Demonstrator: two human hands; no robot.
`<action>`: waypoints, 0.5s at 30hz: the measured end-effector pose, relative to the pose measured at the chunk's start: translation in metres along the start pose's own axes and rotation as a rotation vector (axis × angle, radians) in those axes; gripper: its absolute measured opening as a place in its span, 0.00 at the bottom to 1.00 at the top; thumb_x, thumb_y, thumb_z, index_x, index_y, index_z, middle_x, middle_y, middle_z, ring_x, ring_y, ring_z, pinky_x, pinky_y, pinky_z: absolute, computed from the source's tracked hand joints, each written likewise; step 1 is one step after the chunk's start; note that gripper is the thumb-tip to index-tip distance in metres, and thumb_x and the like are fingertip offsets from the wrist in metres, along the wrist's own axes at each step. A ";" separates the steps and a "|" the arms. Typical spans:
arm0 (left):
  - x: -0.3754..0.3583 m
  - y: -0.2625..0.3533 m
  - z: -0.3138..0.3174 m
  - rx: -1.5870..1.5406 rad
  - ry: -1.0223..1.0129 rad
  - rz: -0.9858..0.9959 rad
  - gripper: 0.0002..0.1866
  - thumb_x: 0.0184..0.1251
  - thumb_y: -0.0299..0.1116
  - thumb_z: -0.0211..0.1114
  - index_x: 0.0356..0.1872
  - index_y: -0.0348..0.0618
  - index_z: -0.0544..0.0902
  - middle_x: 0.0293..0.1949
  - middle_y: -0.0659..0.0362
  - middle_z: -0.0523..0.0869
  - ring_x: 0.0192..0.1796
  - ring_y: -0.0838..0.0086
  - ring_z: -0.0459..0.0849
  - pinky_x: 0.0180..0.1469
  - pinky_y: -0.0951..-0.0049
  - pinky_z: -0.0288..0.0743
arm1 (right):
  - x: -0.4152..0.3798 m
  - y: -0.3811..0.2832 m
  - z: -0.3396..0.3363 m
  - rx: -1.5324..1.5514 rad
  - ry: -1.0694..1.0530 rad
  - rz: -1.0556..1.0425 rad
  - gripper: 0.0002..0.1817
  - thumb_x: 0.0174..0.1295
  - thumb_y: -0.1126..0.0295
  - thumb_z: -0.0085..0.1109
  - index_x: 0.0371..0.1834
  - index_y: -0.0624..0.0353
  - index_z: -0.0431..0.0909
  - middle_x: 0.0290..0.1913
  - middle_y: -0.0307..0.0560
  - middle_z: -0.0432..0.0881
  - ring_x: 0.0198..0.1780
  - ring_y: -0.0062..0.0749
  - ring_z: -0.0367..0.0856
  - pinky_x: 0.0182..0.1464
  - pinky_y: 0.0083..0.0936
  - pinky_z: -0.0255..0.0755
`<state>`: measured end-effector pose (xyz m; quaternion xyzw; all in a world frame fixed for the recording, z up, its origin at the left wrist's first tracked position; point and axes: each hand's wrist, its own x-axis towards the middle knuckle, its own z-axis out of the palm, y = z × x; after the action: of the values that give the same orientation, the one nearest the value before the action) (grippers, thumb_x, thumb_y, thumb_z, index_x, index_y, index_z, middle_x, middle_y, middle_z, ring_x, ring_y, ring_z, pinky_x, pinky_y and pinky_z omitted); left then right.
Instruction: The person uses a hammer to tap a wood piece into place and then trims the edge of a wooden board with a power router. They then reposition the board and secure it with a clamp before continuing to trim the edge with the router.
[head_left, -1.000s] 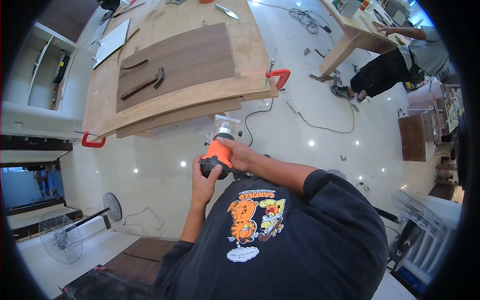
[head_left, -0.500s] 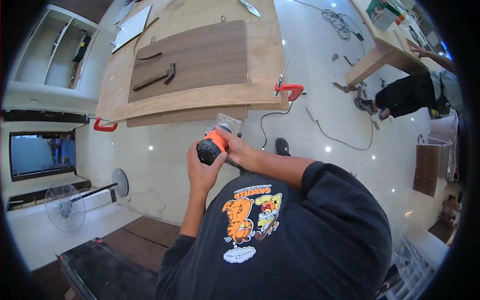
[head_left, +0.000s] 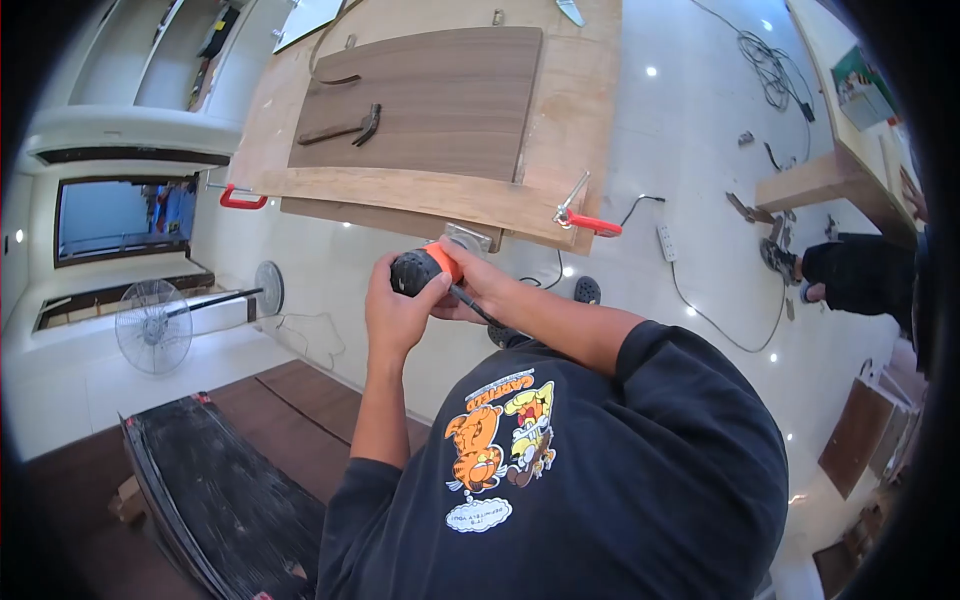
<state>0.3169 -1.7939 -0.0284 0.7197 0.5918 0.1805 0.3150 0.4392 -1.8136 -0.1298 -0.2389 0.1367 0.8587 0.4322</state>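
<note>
Just left of the frame's center is a compact power tool (head_left: 430, 267), its rounded end cap matte black and ridged, its midsection bright orange and partly covered by fingers. A clear base plate (head_left: 468, 237) shows at its upper end, near the board edge; whether they touch I cannot tell. The left hand (head_left: 392, 308) curls around the black cap; the right hand (head_left: 476, 284) wraps the orange part. A dark cord (head_left: 478, 307) trails toward lower right.

Glossy pale floor (head_left: 690, 150) reflecting spots of light (head_left: 652, 71). White shelving (head_left: 140, 123) at upper left; dark-framed opening (head_left: 120, 215) and pedestal fan (head_left: 153, 326) below.
</note>
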 end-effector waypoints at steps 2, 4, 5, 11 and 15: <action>0.005 0.003 0.003 0.053 0.013 0.011 0.38 0.51 0.45 0.81 0.58 0.31 0.76 0.43 0.50 0.87 0.43 0.71 0.87 0.46 0.70 0.81 | 0.004 -0.012 -0.016 -0.141 -0.021 0.127 0.35 0.64 0.30 0.54 0.54 0.51 0.75 0.44 0.52 0.82 0.38 0.40 0.85 0.47 0.42 0.82; 0.008 0.009 0.004 0.076 0.021 -0.014 0.38 0.50 0.46 0.82 0.57 0.31 0.76 0.43 0.50 0.88 0.43 0.70 0.87 0.47 0.70 0.81 | -0.001 -0.017 -0.030 -0.370 -0.018 0.085 0.44 0.59 0.24 0.53 0.51 0.60 0.77 0.43 0.55 0.84 0.44 0.37 0.85 0.54 0.36 0.80; 0.009 0.012 0.004 0.086 0.022 -0.024 0.39 0.50 0.46 0.82 0.57 0.30 0.77 0.42 0.50 0.88 0.43 0.70 0.87 0.47 0.70 0.81 | -0.004 -0.021 -0.037 -0.445 0.005 0.073 0.44 0.59 0.24 0.53 0.50 0.61 0.77 0.43 0.55 0.84 0.42 0.36 0.85 0.51 0.34 0.81; 0.021 0.029 0.001 0.013 0.024 -0.093 0.38 0.50 0.49 0.81 0.55 0.30 0.78 0.42 0.48 0.89 0.44 0.66 0.88 0.48 0.69 0.81 | -0.037 -0.040 -0.071 -0.806 0.211 -0.348 0.23 0.74 0.49 0.54 0.46 0.63 0.77 0.39 0.45 0.83 0.34 0.25 0.81 0.39 0.22 0.77; 0.024 0.030 0.003 -0.015 0.022 -0.084 0.39 0.51 0.51 0.81 0.55 0.28 0.78 0.43 0.48 0.88 0.44 0.68 0.87 0.48 0.70 0.81 | -0.061 -0.035 -0.068 -0.958 0.313 -0.660 0.17 0.76 0.57 0.54 0.48 0.63 0.78 0.38 0.40 0.83 0.37 0.20 0.79 0.42 0.21 0.75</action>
<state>0.3466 -1.7747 -0.0139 0.6897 0.6235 0.1796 0.3212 0.5186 -1.8638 -0.1563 -0.5603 -0.2848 0.6000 0.4949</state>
